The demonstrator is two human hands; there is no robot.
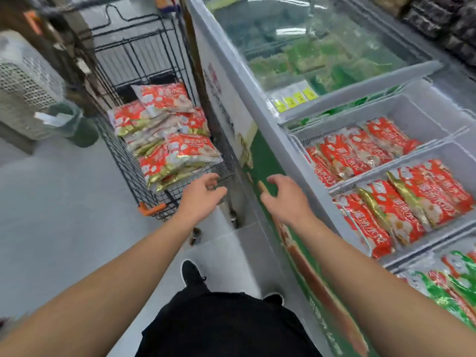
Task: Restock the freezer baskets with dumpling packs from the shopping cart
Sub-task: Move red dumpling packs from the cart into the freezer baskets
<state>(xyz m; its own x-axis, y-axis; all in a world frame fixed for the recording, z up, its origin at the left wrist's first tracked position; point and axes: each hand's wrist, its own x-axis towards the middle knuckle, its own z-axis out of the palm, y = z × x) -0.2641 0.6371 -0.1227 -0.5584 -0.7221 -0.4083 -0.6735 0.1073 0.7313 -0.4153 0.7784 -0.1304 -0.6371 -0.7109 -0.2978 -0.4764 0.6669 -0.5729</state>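
Both hands are held empty, fingers loosely spread: the left hand (pixel 203 194) at the cart (pixel 134 161) rim, the right hand (pixel 286 199) beside the freezer (pixel 257 99) edge. Red packs (pixel 170 140) are still piled in the cart; the baskets (pixel 438 150) are already partly filled, so restocking appears roughly midway.

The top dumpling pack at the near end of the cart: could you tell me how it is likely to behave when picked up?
The top dumpling pack is a soft, glossy plastic bag, so it will probably sag at the ends and feel slick. It looks plump, so likely fairly heavy for its size. It lies slanted on the other packs, so those may shift when it is lifted.
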